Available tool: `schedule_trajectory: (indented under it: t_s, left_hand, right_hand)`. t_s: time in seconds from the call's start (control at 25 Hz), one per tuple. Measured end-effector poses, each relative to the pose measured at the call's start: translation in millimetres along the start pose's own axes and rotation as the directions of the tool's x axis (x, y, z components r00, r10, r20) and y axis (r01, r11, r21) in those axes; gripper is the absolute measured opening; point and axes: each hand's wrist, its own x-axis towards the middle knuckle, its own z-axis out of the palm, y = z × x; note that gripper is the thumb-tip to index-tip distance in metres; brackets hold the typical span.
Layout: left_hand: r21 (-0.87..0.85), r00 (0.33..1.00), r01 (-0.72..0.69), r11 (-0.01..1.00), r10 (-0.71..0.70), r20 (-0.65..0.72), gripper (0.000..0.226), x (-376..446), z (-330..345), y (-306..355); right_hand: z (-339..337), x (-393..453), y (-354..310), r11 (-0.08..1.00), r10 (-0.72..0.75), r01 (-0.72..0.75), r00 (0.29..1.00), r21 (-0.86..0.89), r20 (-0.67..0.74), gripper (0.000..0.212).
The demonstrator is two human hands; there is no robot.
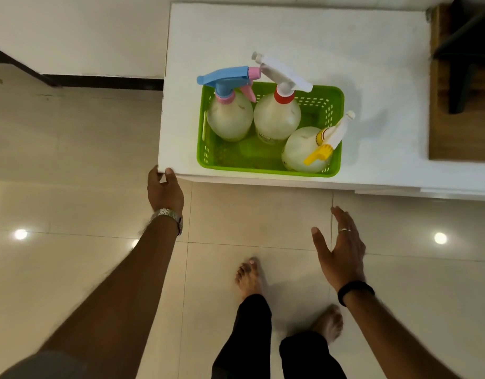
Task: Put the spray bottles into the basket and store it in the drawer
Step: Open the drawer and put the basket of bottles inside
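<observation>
Nearest the camera, two bare feet and dark trouser legs are seen on the glossy beige tiled floor [71,269]. At about 4 o'clock from the frame centre, the right hand [342,250], with a ring on one finger and a black band at the wrist, is held above the floor with its fingers [342,217] spread wide and nothing in them, well apart from the furniture. At about 9 o'clock, the left hand [164,191], a metal watch on its wrist, is laid against the near left corner of the white tabletop [372,64], fingers curled around the edge there. Further on, a green perforated plastic basket [244,160] is set on the tabletop near its front edge. Three translucent spray bottles are stood inside it: the bottle with a blue and pink trigger head [230,116] at the basket's 10 o'clock, the bottle with a white trigger and red collar [276,116] at 12 o'clock beside it, and the bottle with a white and yellow trigger [304,149] at 4 o'clock. At the far right, a brown wooden surface [441,105] is seen adjoining the tabletop.
</observation>
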Motion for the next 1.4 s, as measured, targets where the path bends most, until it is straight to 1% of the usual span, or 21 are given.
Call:
schedule_trajectory:
  t_s: [0.12,0.2,0.28,0.32,0.36,0.4,0.44,0.48,0.52,0.56,0.6,0.64,0.76,0.84,0.88,1.0,1.16,1.28,1.4]
  left_hand:
    - [0.141,0.998,-0.033,0.989,0.039,-0.045,0.041,2.9,-4.4,-3.9]
    - [0.208,0.998,-0.051,0.977,0.06,-0.036,0.043,6.2,-12.5,-4.0]
    - [0.259,0.996,-0.083,0.962,0.09,-0.016,0.045,0.3,-20.8,-7.5]
    - [0.303,0.99,-0.135,0.943,0.141,0.003,0.046,-8.3,-23.0,-12.4]
    - [0.365,0.975,-0.22,0.905,0.218,0.048,0.05,-23.3,-22.5,-18.4]
    - [0.427,0.94,-0.34,0.838,0.315,0.131,0.058,-44.3,-20.0,-24.4]
    - [0.465,0.874,-0.487,0.739,0.414,0.256,0.066,-67.5,-15.6,-29.8]
    - [0.466,0.77,-0.637,0.614,0.49,0.409,0.071,-87.7,-8.9,-33.9]
    - [0.429,0.648,-0.76,0.488,0.523,0.554,0.072,-103.0,0.2,-36.1]
    - [0.388,0.541,-0.84,0.38,0.522,0.66,0.072,-113.6,10.9,-36.3]
    - [0.37,0.479,-0.877,0.308,0.492,0.727,0.072,-119.5,22.2,-32.7]
    - [0.381,0.464,-0.885,0.267,0.443,0.767,0.073,-121.4,33.1,-27.4]
    - [0.48,0.5,-0.866,0.143,0.284,0.818,0.078,-124.5,52.0,-19.8]
    - [0.516,0.518,-0.853,0.08,0.24,0.821,0.084,-130.5,52.2,-23.7]
    - [0.52,0.523,-0.851,0.075,0.225,0.822,0.087,-134.3,50.6,-25.2]
    - [0.536,0.541,-0.84,0.084,0.178,0.822,0.094,-146.8,44.8,-32.9]
    - [0.549,0.556,-0.831,0.089,0.075,0.828,0.103,-168.1,30.0,-48.9]
    - [0.527,0.529,-0.84,0.13,-0.021,0.849,0.105,-182.8,13.1,-60.8]
    - [0.49,0.477,-0.853,0.181,-0.111,0.872,0.103,-197.3,-6.5,-73.4]
  right_hand:
    - [7.2,12.3,-4.3,0.998,0.02,-0.016,0.997,-0.066,0.071,0.064]
    - [6.9,20.9,-9.3,0.995,-0.027,0.034,0.997,-0.089,0.074,0.064]
    - [3.7,26.8,-13.8,0.988,-0.105,0.11,0.993,-0.107,0.049,0.061]
    - [2.7,29.1,-15.2,0.98,-0.152,0.155,0.988,-0.125,0.032,0.059]
    - [1.1,31.4,-15.7,0.968,-0.2,0.2,0.98,-0.154,0.016,0.057]
    - [-0.2,33.6,-15.7,0.951,-0.246,0.244,0.969,-0.189,0.012,0.056]
    - [-0.3,36.7,-16.0,0.932,-0.285,0.282,0.958,-0.227,0.024,0.056]
    - [0.3,41.0,-16.9,0.912,-0.308,0.312,0.95,-0.266,0.055,0.058]
    - [1.4,46.3,-18.7,0.892,-0.315,0.331,0.944,-0.308,0.1,0.062]
    - [4.1,51.6,-20.6,0.87,-0.307,0.342,0.939,-0.355,0.154,0.067]
    - [8.5,54.8,-21.6,0.848,-0.285,0.346,0.936,-0.401,0.206,0.073]
    - [14.2,56.4,-21.4,0.826,-0.26,0.347,0.934,-0.445,0.245,0.078]
    - [27.4,52.9,-17.8,0.778,-0.198,0.335,0.934,-0.532,0.298,0.085]
    - [30.1,47.7,-17.1,0.773,-0.165,0.319,0.936,-0.548,0.312,0.088]
    - [29.7,44.6,-16.9,0.768,-0.146,0.313,0.935,-0.558,0.324,0.09]
    - [27.0,30.3,-14.6,0.758,-0.087,0.314,0.917,-0.572,0.389,0.094]
    - [25.2,-0.9,-6.2,0.78,-0.036,0.313,0.887,-0.541,0.461,0.097]
    - [25.8,-28.2,4.6,0.794,0.0,0.31,0.861,-0.524,0.509,0.099]
    - [26.7,-57.1,16.1,0.826,0.015,0.295,0.84,-0.48,0.543,0.094]
